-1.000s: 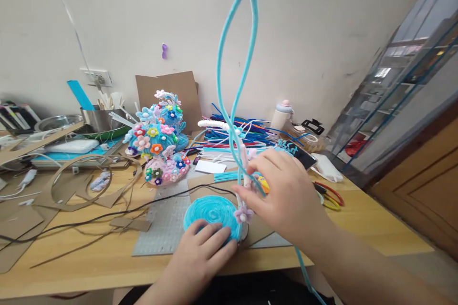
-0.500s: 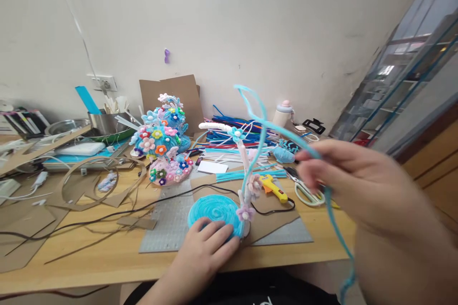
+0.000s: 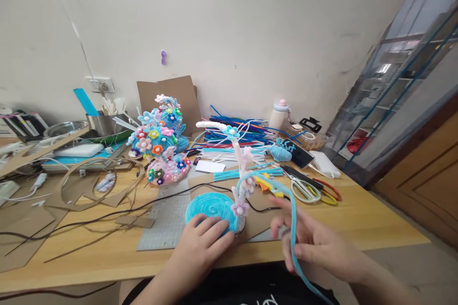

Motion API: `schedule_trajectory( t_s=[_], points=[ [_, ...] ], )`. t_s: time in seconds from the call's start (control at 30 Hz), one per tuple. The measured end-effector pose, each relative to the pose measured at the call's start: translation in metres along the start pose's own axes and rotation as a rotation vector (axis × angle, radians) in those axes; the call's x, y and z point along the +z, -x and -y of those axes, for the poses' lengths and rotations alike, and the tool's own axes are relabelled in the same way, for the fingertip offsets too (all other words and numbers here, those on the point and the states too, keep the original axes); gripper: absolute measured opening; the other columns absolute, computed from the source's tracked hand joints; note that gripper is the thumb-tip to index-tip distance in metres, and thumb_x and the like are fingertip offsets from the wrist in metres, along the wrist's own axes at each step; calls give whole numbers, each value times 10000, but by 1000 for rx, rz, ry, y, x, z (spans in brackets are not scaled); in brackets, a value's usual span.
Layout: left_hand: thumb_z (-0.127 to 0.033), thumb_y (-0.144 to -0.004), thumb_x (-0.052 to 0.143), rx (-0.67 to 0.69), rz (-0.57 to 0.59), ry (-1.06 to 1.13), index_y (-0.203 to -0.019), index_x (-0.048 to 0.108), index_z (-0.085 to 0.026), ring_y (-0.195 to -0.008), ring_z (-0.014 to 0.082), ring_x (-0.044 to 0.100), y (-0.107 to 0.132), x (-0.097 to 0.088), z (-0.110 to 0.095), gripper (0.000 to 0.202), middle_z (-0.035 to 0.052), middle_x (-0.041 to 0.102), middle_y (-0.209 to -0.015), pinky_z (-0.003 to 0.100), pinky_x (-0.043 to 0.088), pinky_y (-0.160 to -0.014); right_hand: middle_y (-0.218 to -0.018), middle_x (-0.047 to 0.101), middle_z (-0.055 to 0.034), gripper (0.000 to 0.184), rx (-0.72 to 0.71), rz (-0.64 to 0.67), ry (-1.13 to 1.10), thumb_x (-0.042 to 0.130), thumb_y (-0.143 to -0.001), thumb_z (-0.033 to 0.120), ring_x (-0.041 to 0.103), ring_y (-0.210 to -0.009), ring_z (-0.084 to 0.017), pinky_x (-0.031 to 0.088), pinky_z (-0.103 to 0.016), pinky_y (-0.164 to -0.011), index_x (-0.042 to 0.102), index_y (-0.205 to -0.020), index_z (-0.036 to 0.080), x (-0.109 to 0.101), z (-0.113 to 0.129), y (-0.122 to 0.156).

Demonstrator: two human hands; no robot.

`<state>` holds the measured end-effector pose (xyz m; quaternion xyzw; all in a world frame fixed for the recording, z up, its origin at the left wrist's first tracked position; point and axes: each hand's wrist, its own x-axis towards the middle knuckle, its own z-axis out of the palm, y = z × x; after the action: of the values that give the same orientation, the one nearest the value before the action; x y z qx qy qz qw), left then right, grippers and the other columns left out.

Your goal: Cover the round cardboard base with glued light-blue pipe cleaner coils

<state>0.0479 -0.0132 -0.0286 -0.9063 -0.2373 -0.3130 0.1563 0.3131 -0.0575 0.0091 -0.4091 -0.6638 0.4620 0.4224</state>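
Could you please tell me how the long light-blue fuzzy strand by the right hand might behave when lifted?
The light-blue fuzzy strand will probably bend easily yet hold some shape, since it arches between the pale, flower-trimmed stem and the right hand. It looks light, being thin. Lifting it could tug the stem, which it appears to meet.

Left hand palm down near six o'clock, fingers slightly parted; right hand between four and five, thumb and fingers apart, index finger pointing toward ten.
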Motion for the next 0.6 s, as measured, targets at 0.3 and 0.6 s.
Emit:
schedule_trajectory(
  t_s=[0.3,0.6],
  points=[
    [-132,-955,410,16,18,14,-1061,623,-190,-970,175,612,5,3,1,245,18,692,-1087,351,401,-802,-802,587,20,182,-55,-48,-548,604,-893,424,419,-380,-18,210,-132,-273,647,-994,279,-28,53,-65],
    [-154,-977,394,8,30,8,-1068,628,-202,-985,163,606,4,-2,2,257,0,696,-1094,351,416,-809,-753,727,-15,146,-93,277,162,643,-862,352,296,-275,23,134,-197,-305,670,-868,208,-58,167,-143]
  ],
)
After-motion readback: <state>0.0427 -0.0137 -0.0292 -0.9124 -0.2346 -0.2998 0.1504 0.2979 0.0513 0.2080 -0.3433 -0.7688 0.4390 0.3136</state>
